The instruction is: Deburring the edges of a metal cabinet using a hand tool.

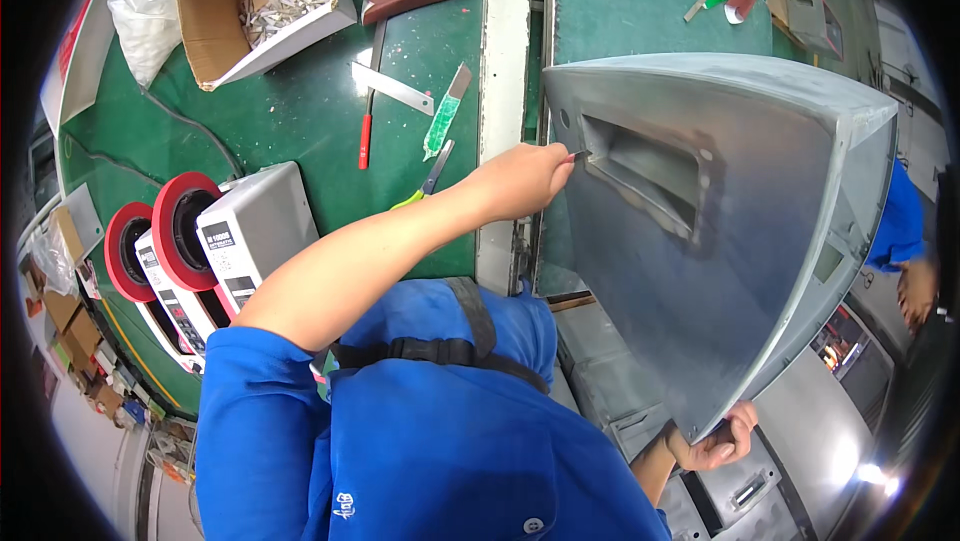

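A large grey sheet-metal housing (760, 181) stands tilted on the right, over the table edge. Its flat face has a rectangular recessed opening (645, 176) with brownish, heat-stained metal around it. My left hand (535, 179) reaches across to the left end of that opening. Its fingers are pinched on a small thin tool (581, 155), whose dark tip touches or nearly touches the opening's edge; most of the tool is hidden. Low on the right, my right hand (715, 443) grips the housing's bottom corner, with fingers curled at the edge.
On the green table (300, 121) lie scissors (436, 169), a green-wrapped blade (447, 113), a metal strip (393, 88) and a red-handled tool (365, 141). A cardboard box (215, 31) holds small metallic pieces. White machines with red wheels (185, 216) stand left. Another person's hand (915, 291) shows far right.
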Motion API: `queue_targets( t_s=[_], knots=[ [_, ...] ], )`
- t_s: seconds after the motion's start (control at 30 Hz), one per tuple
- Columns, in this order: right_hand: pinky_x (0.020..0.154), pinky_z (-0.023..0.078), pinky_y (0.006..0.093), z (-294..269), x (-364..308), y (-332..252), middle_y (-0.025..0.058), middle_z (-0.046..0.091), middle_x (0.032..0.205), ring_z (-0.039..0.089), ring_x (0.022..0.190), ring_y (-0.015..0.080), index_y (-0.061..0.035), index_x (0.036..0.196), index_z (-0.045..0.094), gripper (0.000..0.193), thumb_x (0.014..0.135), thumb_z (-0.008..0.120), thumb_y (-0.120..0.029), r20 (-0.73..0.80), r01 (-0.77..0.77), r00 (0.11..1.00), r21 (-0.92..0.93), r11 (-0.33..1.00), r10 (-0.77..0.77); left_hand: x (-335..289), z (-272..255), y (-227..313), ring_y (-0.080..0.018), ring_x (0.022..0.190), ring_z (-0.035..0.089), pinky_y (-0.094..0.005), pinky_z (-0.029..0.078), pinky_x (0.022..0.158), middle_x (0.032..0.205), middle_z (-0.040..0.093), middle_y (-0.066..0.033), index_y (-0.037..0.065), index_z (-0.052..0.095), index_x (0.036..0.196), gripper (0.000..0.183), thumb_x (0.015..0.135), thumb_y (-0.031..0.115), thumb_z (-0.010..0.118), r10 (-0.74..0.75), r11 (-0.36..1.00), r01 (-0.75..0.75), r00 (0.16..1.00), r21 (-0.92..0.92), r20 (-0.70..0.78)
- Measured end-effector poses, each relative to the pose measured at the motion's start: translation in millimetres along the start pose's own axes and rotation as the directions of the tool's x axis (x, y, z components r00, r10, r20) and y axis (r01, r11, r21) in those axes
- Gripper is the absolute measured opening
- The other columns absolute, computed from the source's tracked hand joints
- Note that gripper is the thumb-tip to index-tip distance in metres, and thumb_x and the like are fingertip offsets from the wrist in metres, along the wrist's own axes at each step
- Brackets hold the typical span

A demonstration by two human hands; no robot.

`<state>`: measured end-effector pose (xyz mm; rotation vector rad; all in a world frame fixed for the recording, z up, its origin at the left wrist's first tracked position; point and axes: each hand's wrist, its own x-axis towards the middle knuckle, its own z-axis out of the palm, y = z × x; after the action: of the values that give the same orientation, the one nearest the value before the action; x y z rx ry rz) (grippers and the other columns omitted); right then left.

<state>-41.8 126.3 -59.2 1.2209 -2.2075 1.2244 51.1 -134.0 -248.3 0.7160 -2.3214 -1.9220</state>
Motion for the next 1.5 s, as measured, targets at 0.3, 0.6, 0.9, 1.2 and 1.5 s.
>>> queue_targets(
  t_s=[0.3, 0.6, 0.9, 1.2, 1.5],
  knots=[
    [0.061, 0.028, 0.0317, -0.9, -2.1, 2.1, 0.0069, 0.039, 0.062, 0.036, 0.063, 0.0175, -0.0049, 0.086, 0.045, 0.024, 0.084, 0.03, -0.023, -0.018, 0.006, 1.0, -0.019, 1.0, -0.006, 3.8, -3.6, 8.1, -0.0393, 0.064, 0.053, -0.0465, 0.04, 0.058, 0.063, 0.053, -0.0222, 0.0, 0.045, 0.08, 0.023, 0.086, 0.022, 0.038, -0.065, 0.974, 0.029, 0.985, 0.223, 0.159],
    [0.062, 0.028, 0.0322, -0.3, -0.1, 0.6, 0.0074, 0.039, 0.062, 0.035, 0.063, 0.0177, -0.0042, 0.085, 0.044, 0.025, 0.084, 0.031, -0.025, -0.001, 0.011, 1.0, -0.045, 0.999, -0.011, -2.5, 3.8, -3.9, -0.0396, 0.067, 0.053, -0.046, 0.04, 0.06, 0.066, 0.054, -0.022, -0.001, 0.045, 0.082, 0.024, 0.086, 0.022, 0.038, 0.009, 0.999, -0.01, 1.0, 0.042, 0.021],
    [0.064, 0.03, 0.0329, -0.3, -1.2, 2.6, 0.0083, 0.041, 0.064, 0.037, 0.065, 0.0185, -0.0034, 0.084, 0.046, 0.026, 0.08, 0.032, -0.025, -0.034, -0.008, 0.999, 0.003, 1.0, 0.008, 1.8, -5.5, 3.9, -0.0395, 0.066, 0.052, -0.0466, 0.04, 0.06, 0.065, 0.053, -0.0215, 0.0, 0.044, 0.083, 0.023, 0.087, 0.022, 0.038, -0.059, 0.99, 0.037, 0.984, 0.133, 0.168],
    [0.065, 0.033, 0.0326, -5.1, -4.2, -0.8, 0.0096, 0.042, 0.067, 0.039, 0.067, 0.0186, -0.0024, 0.088, 0.046, 0.028, 0.083, 0.031, -0.025, 0.01, -0.057, 0.998, 0.017, 0.998, 0.057, 4.6, -6.1, 2.2, -0.039, 0.066, 0.053, -0.0469, 0.04, 0.059, 0.068, 0.054, -0.0219, 0.001, 0.044, 0.084, 0.022, 0.086, 0.021, 0.039, -0.034, 0.991, 0.017, 0.991, 0.134, 0.127],
    [0.065, 0.034, 0.0326, 0.9, -2.0, -5.9, 0.0115, 0.044, 0.067, 0.039, 0.068, 0.0196, -0.0029, 0.088, 0.044, 0.027, 0.084, 0.031, -0.025, 0.006, -0.043, 0.999, -0.097, 0.994, 0.044, -3.9, -0.9, -5.5, -0.0402, 0.069, 0.052, -0.0466, 0.039, 0.06, 0.069, 0.054, -0.0218, 0.0, 0.045, 0.083, 0.022, 0.086, 0.021, 0.039, 0.006, 1.0, -0.006, 0.994, -0.002, 0.113]
  ],
)
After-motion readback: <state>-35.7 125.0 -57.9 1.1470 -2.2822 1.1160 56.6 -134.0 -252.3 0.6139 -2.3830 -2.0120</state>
